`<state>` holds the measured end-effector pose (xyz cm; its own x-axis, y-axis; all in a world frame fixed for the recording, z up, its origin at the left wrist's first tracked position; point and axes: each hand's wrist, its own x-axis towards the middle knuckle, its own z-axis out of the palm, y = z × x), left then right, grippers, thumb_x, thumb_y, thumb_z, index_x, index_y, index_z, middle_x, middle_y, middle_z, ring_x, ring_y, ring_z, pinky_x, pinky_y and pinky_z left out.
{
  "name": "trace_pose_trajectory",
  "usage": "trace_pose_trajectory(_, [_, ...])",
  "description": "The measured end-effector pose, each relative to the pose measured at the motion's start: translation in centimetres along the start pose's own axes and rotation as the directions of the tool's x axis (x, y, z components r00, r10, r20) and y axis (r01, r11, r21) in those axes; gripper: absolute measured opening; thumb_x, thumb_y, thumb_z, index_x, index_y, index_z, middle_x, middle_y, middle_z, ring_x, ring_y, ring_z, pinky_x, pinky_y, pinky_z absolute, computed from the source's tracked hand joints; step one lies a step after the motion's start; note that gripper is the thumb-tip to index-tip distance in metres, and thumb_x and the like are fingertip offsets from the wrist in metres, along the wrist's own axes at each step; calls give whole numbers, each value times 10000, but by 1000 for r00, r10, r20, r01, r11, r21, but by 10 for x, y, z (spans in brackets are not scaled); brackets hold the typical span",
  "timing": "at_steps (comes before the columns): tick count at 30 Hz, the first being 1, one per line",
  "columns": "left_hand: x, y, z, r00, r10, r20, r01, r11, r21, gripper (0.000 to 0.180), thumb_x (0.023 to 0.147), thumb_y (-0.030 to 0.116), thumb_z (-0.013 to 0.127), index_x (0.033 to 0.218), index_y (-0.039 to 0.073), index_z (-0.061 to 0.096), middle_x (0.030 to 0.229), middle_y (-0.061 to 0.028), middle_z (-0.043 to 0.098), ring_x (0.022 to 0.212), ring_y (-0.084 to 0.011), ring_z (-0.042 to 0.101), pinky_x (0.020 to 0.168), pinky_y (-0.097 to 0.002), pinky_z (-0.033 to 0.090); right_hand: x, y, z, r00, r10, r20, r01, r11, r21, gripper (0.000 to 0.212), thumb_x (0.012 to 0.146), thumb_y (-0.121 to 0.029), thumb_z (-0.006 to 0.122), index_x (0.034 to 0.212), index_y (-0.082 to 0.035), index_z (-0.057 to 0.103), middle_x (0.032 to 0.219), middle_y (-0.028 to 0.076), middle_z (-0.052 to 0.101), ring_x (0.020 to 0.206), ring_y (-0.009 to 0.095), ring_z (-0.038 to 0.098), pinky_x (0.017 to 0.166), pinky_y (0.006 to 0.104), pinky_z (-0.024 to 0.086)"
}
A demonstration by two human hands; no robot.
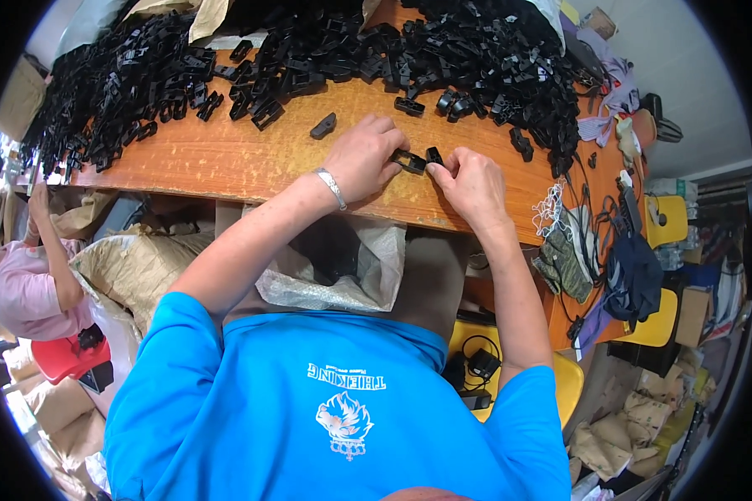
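Over the near part of the wooden table point(267, 171), my left hand point(364, 160) grips an oblong black plastic part point(410, 163) with an open frame shape. My right hand point(475, 185) pinches a small black plastic piece point(434, 155) between thumb and fingers, right at the end of that part. Whether the two pieces touch is hard to make out. Just beyond my left hand lies a single dark plastic part point(322, 126), and another black part point(409, 106) lies farther off.
Large heaps of black plastic parts point(510, 58) cover the table's far side. An open white sack point(384, 271) with dark contents hangs below the near edge. Cords and cloth point(568, 250) lie at the right. A person in pink point(38, 280) sits at the left. Yellow chairs point(568, 388) stand nearby.
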<state>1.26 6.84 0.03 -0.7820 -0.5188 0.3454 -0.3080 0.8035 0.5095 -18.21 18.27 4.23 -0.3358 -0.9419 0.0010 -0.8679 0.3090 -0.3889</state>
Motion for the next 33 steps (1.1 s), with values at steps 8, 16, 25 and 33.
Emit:
trace_pose_trajectory(8, [-8,-3,-4,1000,13,-23,-13,1000,-8,272,844,81,800,1105,53,728,1085,-137,659,1082,-363,612,964,-452,529,-12,7,2,953,-229,-199,243,969,52,206,914,-98,774,1110,-40,745,1111,165,733,986,388,738,829,477,593])
trace_pose_trajectory(16, [-8,2,-5,999,-32,7,32,999,-1,271,831,93,804,1092,55,740,1113,-133,669,1117,-364,618,982,-451,539,-11,22,5,856,-499,-133,499,866,-35,276,854,-8,786,1123,-37,735,1163,123,711,1100,346,691,897,455,589])
trace_pose_trajectory(25, [-11,-5,-2,999,-34,-38,33,999,-16,265,822,113,818,1069,49,747,1080,-130,679,1100,-365,616,948,-456,541,-12,1,9,913,-333,-237,384,897,221,247,892,-80,819,1112,-8,731,1057,170,693,928,399,709,799,473,576])
trace_pose_trajectory(33, [-9,-4,1,995,-96,-28,94,993,-65,242,830,139,828,1040,44,756,1051,-142,685,1080,-372,620,942,-461,535,-6,-12,34,865,-428,-261,474,868,146,272,882,-64,828,1133,5,751,1018,166,678,898,375,706,779,443,581])
